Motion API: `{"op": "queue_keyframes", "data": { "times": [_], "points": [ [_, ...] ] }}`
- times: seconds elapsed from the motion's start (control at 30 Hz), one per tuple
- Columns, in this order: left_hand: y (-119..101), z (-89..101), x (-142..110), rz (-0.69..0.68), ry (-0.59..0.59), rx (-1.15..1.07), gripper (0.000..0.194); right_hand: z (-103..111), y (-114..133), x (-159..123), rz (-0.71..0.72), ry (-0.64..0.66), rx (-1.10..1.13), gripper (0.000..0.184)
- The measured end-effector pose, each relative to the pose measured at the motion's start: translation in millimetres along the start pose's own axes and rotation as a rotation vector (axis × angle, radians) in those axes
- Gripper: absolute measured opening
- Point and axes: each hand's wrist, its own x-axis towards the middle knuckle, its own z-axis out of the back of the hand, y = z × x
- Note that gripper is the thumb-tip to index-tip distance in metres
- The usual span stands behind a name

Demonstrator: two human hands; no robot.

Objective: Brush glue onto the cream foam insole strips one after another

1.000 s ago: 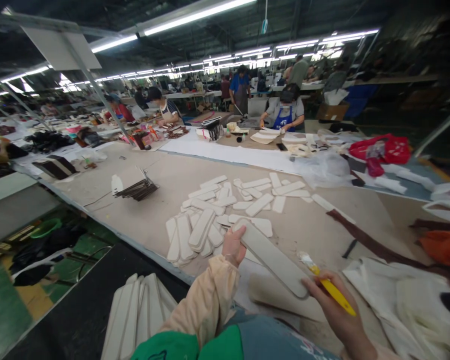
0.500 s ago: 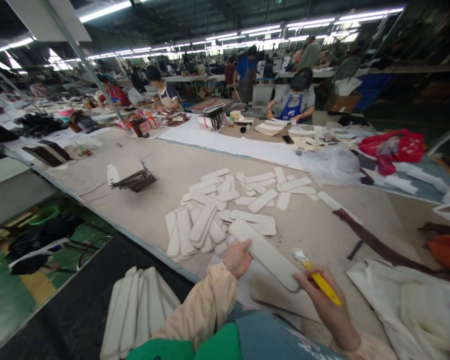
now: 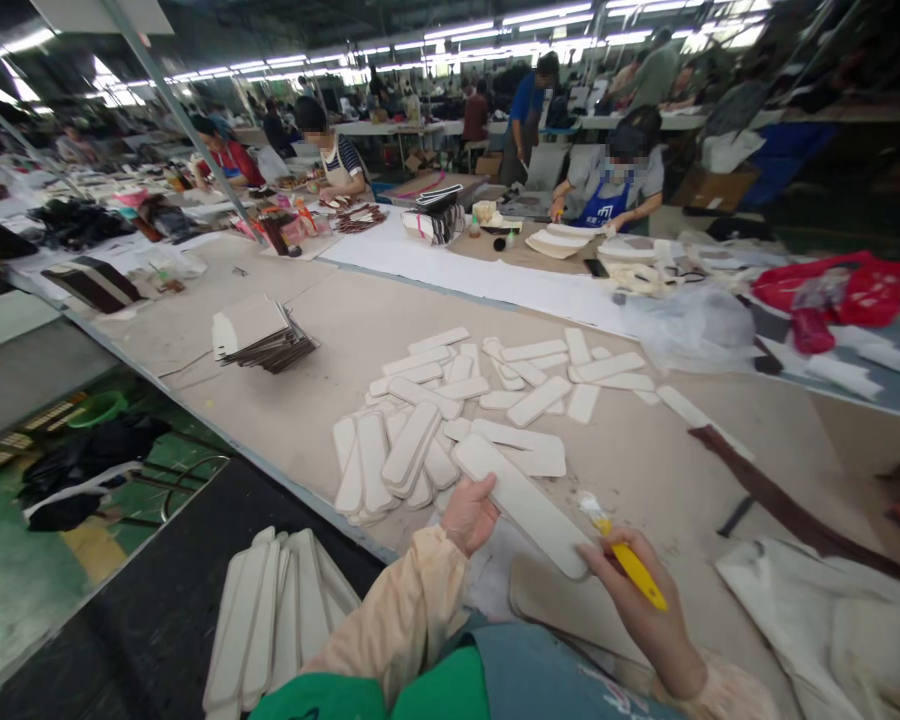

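A long off-white panel with rounded ends (image 3: pixel 521 510) is held aslant above the table. My left hand (image 3: pixel 471 514) grips its far left part, thumb on top. My right hand (image 3: pixel 637 590) is closed around a brush with a yellow handle (image 3: pixel 641 577), its pale bristles pointing away from me. The thumb of that hand also touches the panel's near end. Beyond my hands lies a loose heap of similar off-white panels (image 3: pixel 412 445). Under the held panel, a larger beige board (image 3: pixel 555 600) rests near the table's front edge, partly hidden by my right arm.
More long panels (image 3: pixel 270 610) lie fanned on a black surface at lower left. A stack of dark-edged pieces (image 3: pixel 270 335) stands farther back. Brown strips (image 3: pixel 765 495) and white cloth (image 3: pixel 832 600) lie at right. Across the table, a person (image 3: pixel 619 190) works with pale pieces.
The view has shifted slightly to the right and the background has moved in the frame. Both hands keep their hold on the panel and brush, almost unmoved.
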Motion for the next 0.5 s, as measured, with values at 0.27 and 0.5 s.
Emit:
{"op": "queue_keyframes", "data": {
  "times": [0.27, 0.5],
  "points": [
    [9.7, 18.9, 7.7, 0.054, -0.072, 0.114, 0.059, -16.0, 3.2, 6.3, -0.046, 0.172, 0.027, 0.029],
    [-101.6, 60.5, 59.8, -0.067, -0.048, 0.615, 0.061, -1.5, -17.9, 11.9, -0.079, 0.078, -0.003, 0.028]
  ]
}}
